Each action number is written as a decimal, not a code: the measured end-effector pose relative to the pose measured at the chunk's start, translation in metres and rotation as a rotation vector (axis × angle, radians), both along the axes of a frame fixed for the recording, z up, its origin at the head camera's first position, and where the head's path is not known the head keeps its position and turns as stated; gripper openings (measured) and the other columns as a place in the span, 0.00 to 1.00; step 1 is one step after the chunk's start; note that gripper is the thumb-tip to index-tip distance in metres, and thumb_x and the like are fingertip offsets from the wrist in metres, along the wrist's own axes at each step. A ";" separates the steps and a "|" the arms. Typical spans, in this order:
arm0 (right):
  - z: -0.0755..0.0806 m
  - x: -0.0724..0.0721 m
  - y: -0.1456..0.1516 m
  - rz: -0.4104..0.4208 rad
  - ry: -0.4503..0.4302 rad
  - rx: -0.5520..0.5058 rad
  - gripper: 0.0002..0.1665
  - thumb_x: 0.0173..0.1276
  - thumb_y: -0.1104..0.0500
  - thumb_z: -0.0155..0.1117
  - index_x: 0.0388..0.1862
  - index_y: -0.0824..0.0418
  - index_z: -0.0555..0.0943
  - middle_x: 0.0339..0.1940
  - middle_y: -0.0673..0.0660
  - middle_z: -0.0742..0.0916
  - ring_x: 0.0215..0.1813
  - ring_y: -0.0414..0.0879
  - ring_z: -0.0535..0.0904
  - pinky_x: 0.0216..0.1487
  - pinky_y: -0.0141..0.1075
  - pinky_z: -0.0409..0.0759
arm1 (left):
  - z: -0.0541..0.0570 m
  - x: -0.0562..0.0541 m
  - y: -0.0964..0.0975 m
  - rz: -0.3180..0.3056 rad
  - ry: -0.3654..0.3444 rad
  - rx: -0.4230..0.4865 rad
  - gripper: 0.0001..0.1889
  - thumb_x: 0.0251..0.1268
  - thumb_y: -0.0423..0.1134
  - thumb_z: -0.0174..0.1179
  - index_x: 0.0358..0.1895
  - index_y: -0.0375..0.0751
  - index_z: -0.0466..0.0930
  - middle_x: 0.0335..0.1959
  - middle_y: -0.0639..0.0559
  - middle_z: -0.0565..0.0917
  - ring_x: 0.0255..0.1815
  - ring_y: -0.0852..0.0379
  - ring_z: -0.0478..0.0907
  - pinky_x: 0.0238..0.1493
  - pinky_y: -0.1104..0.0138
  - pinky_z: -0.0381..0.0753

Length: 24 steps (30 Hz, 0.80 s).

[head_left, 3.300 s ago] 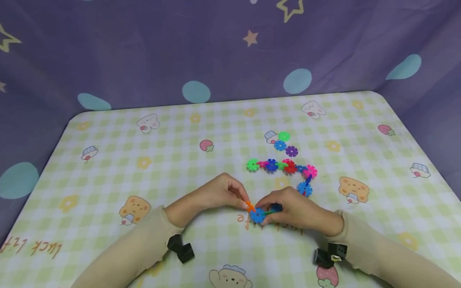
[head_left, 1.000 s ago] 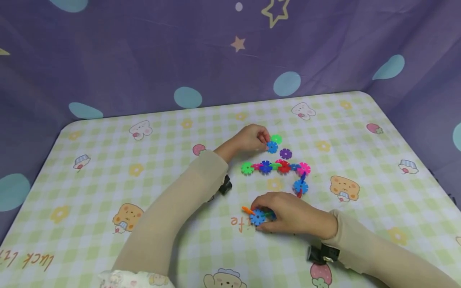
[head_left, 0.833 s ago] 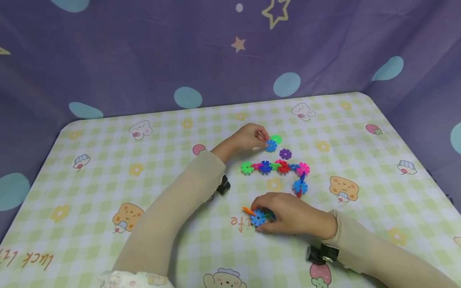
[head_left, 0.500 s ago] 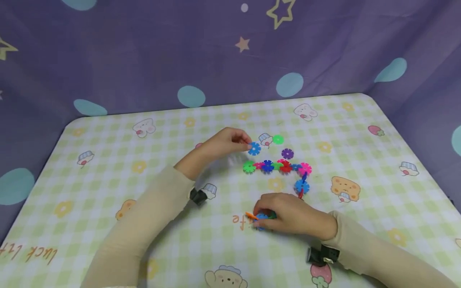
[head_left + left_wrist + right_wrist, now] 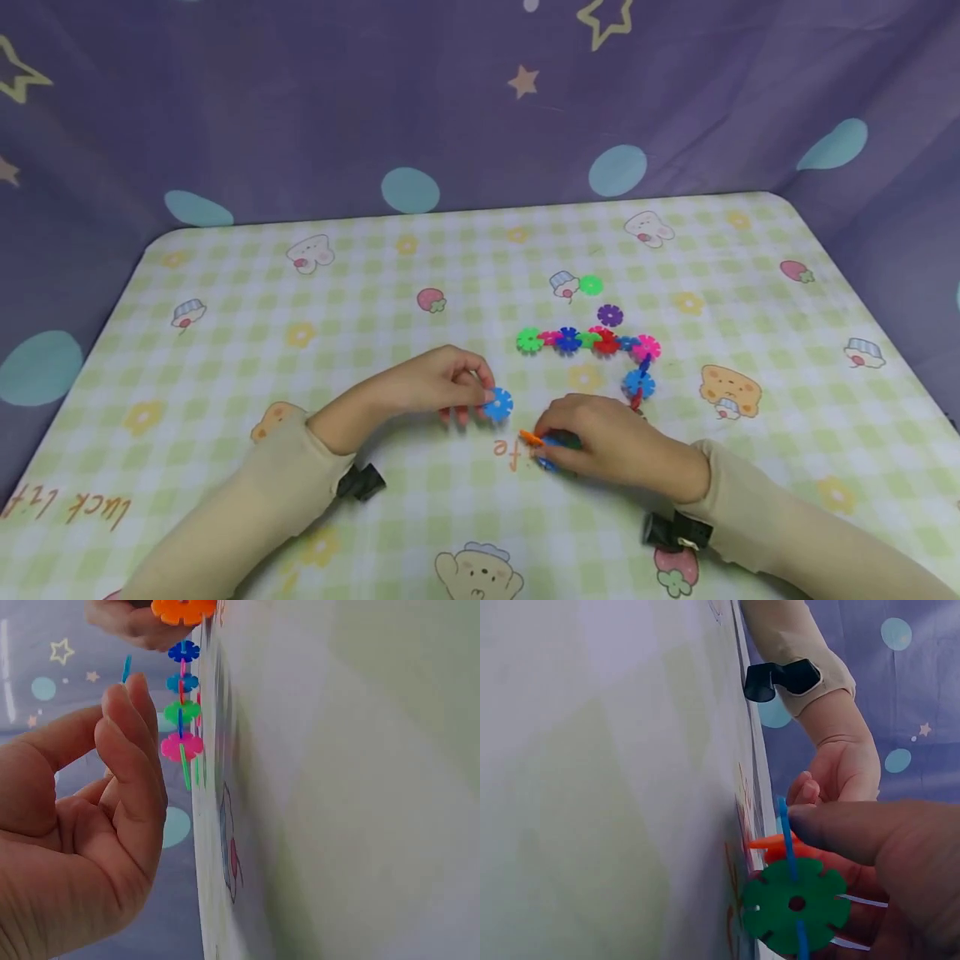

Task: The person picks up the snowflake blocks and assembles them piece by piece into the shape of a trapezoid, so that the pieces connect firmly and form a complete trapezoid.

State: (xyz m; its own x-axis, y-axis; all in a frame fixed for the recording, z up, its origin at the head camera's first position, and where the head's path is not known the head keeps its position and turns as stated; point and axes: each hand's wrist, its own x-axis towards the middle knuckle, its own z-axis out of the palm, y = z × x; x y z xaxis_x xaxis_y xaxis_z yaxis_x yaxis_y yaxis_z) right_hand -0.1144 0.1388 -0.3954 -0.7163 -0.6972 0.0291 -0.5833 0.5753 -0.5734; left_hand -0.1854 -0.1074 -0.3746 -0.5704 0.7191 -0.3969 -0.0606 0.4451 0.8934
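My left hand [image 5: 442,383] pinches a light blue notched disc [image 5: 498,405] between thumb and fingers, just above the cloth. To its right, my right hand [image 5: 603,437] grips the end of a disc chain, where an orange disc [image 5: 531,437] sticks out towards the left hand. A blue disc [image 5: 790,851] and a green disc [image 5: 795,906] slot together in the right wrist view, the thumb touching the blue one. From behind the right hand the chain runs up past a blue disc [image 5: 639,384], then left to a bright green disc [image 5: 529,340]. The hand hides part of it.
A loose green disc [image 5: 591,285] and a loose purple disc [image 5: 610,315] lie beyond the chain. The checked tablecloth [image 5: 360,317] covers the table, and a purple curtain [image 5: 315,108] hangs behind its far edge.
My left hand let go of the orange disc, reached to the far loose discs, picked up the light blue one and brought it back near the right hand. The right hand kept hold of the chain.
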 end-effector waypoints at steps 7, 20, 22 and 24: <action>-0.001 -0.004 0.000 -0.015 -0.035 -0.112 0.04 0.63 0.55 0.66 0.36 0.53 0.83 0.32 0.42 0.83 0.31 0.31 0.75 0.34 0.29 0.76 | -0.003 -0.003 0.006 0.017 -0.006 -0.010 0.07 0.64 0.35 0.58 0.38 0.34 0.81 0.22 0.47 0.83 0.17 0.58 0.76 0.18 0.69 0.74; -0.005 -0.005 0.004 -0.136 -0.015 -0.265 0.06 0.63 0.56 0.66 0.38 0.56 0.83 0.30 0.43 0.83 0.29 0.32 0.75 0.31 0.29 0.77 | -0.002 -0.008 0.018 0.103 0.007 -0.008 0.07 0.63 0.34 0.59 0.39 0.33 0.80 0.24 0.47 0.84 0.16 0.59 0.75 0.18 0.68 0.75; -0.005 -0.005 0.004 -0.148 -0.017 -0.273 0.06 0.63 0.57 0.67 0.38 0.56 0.84 0.29 0.42 0.82 0.28 0.32 0.74 0.30 0.29 0.76 | -0.002 -0.008 0.017 0.117 0.007 -0.012 0.07 0.63 0.34 0.60 0.39 0.33 0.80 0.25 0.45 0.84 0.17 0.59 0.76 0.19 0.68 0.76; -0.005 -0.006 0.003 -0.160 -0.015 -0.280 0.06 0.62 0.57 0.68 0.38 0.56 0.84 0.29 0.42 0.82 0.28 0.32 0.73 0.29 0.29 0.75 | -0.003 -0.008 0.017 0.128 0.005 -0.013 0.06 0.63 0.34 0.60 0.38 0.33 0.80 0.25 0.45 0.84 0.17 0.59 0.76 0.19 0.67 0.76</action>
State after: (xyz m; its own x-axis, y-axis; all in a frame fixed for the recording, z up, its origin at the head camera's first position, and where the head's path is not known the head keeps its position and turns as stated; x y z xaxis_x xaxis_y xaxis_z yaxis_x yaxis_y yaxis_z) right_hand -0.1202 0.1421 -0.4004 -0.8179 -0.5422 0.1925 -0.4884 0.4774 -0.7305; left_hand -0.1935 -0.0902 -0.3777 -0.6590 0.6352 -0.4027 -0.1135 0.4452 0.8882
